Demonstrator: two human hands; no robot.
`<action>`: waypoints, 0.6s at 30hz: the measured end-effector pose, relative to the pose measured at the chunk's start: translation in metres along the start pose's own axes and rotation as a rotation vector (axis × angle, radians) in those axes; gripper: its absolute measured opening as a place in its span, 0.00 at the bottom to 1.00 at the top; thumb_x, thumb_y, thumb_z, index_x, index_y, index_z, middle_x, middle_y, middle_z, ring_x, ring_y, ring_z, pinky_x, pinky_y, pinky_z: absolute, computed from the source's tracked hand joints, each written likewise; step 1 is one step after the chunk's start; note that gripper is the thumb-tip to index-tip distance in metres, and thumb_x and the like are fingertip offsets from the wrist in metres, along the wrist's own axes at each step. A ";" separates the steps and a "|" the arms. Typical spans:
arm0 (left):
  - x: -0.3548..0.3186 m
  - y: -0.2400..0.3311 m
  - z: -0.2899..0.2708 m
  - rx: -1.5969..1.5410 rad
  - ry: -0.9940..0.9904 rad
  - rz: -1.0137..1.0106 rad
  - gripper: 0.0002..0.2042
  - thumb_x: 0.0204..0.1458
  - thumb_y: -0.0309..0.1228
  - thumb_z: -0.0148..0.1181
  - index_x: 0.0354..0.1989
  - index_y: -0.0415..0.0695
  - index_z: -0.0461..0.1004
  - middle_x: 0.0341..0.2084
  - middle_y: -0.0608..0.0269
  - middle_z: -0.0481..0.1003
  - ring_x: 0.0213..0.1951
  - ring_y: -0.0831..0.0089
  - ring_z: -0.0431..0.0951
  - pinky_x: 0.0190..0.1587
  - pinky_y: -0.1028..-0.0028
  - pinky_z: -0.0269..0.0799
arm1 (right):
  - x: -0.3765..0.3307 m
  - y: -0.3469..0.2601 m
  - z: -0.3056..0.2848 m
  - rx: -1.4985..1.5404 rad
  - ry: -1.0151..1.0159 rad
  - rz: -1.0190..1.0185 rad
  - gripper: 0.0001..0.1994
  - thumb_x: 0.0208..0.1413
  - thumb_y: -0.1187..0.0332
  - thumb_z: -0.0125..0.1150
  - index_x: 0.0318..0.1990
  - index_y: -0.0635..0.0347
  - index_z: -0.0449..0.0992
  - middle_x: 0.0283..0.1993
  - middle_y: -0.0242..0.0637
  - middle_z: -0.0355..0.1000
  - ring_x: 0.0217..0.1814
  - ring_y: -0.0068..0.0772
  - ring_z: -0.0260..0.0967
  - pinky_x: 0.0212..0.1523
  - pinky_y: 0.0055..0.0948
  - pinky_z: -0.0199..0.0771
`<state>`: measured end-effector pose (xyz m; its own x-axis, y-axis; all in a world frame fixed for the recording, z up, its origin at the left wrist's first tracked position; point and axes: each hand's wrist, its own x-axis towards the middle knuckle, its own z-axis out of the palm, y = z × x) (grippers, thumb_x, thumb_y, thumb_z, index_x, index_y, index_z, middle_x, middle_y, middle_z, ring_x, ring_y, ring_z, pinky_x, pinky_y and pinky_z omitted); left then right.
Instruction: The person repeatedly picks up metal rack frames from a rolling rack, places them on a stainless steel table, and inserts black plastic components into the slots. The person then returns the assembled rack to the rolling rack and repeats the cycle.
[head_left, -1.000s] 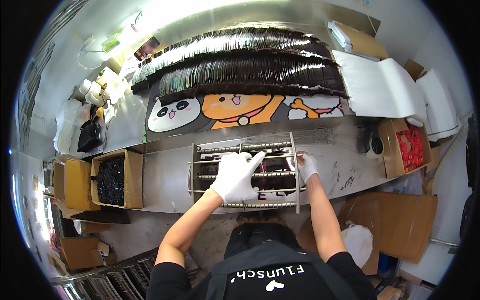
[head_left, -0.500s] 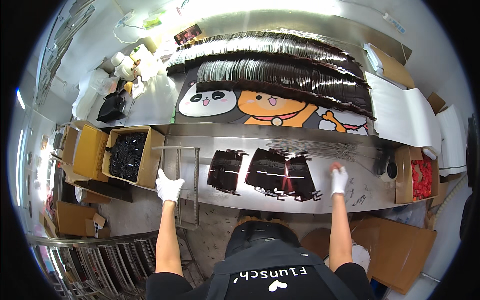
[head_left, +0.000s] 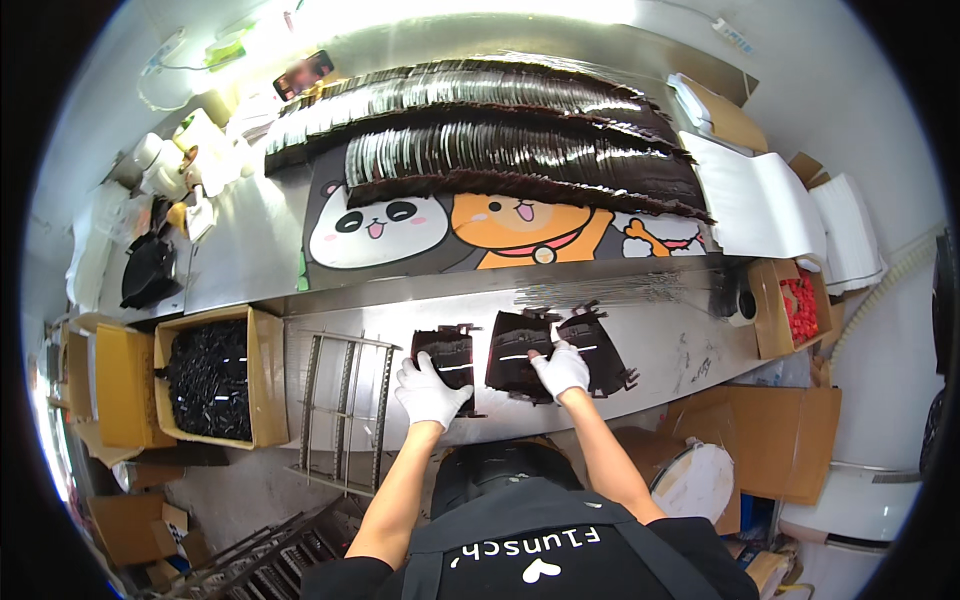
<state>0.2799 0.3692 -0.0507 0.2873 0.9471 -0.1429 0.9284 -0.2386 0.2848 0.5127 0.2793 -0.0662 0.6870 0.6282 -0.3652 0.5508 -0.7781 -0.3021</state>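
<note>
My left hand (head_left: pixel 432 392), in a white glove, rests on the near part of the left stack of dark glossy sheets (head_left: pixel 443 345), its fingers and thumb spread. My right hand (head_left: pixel 562 370), also gloved, lies at the near side of the middle stack of dark sheets (head_left: pixel 516 335), thumb and fingers apart. To its right lies a third fanned stack of dark sheets (head_left: pixel 603 362). Small dark hook-like tabs stick out at the stacks' corners. All three sit on the metal worktop (head_left: pixel 650 345).
A metal rack (head_left: pixel 347 400) leans at the left, beside a carton of small black parts (head_left: pixel 210 380). Thin rods (head_left: pixel 600 290) lie behind the stacks. A carton of red parts (head_left: pixel 800 310) stands right. Long rows of dark sheets (head_left: pixel 530 160) cover the cartoon mat (head_left: pixel 400 250).
Both hands have come inward onto the stacks, the left from beside the rack, the right from the bare worktop. The rack stands more upright, and the whole view has shifted.
</note>
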 end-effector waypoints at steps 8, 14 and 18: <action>0.016 0.020 -0.009 0.001 -0.189 -0.010 0.54 0.34 0.50 0.79 0.69 0.39 0.54 0.53 0.39 0.68 0.51 0.43 0.74 0.49 0.52 0.78 | 0.019 0.021 0.024 0.293 -0.077 0.066 0.28 0.60 0.45 0.62 0.47 0.69 0.75 0.44 0.60 0.79 0.51 0.61 0.77 0.50 0.48 0.74; 0.025 0.004 0.015 -0.103 -0.178 -0.032 0.47 0.39 0.34 0.72 0.70 0.35 0.55 0.50 0.35 0.71 0.51 0.41 0.75 0.54 0.54 0.77 | 0.030 0.044 0.041 0.464 -0.105 -0.009 0.24 0.61 0.50 0.63 0.44 0.68 0.76 0.41 0.54 0.80 0.47 0.55 0.78 0.48 0.42 0.74; 0.034 0.008 0.039 -0.409 -0.121 0.076 0.43 0.39 0.35 0.69 0.68 0.36 0.60 0.53 0.27 0.69 0.56 0.37 0.72 0.60 0.54 0.71 | 0.027 0.025 0.055 0.625 -0.149 -0.073 0.21 0.65 0.54 0.57 0.50 0.65 0.78 0.47 0.55 0.79 0.52 0.55 0.77 0.54 0.42 0.74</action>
<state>0.3065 0.3910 -0.0899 0.3993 0.8924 -0.2101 0.7408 -0.1791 0.6474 0.5190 0.2769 -0.1316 0.5600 0.7087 -0.4291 0.1834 -0.6111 -0.7700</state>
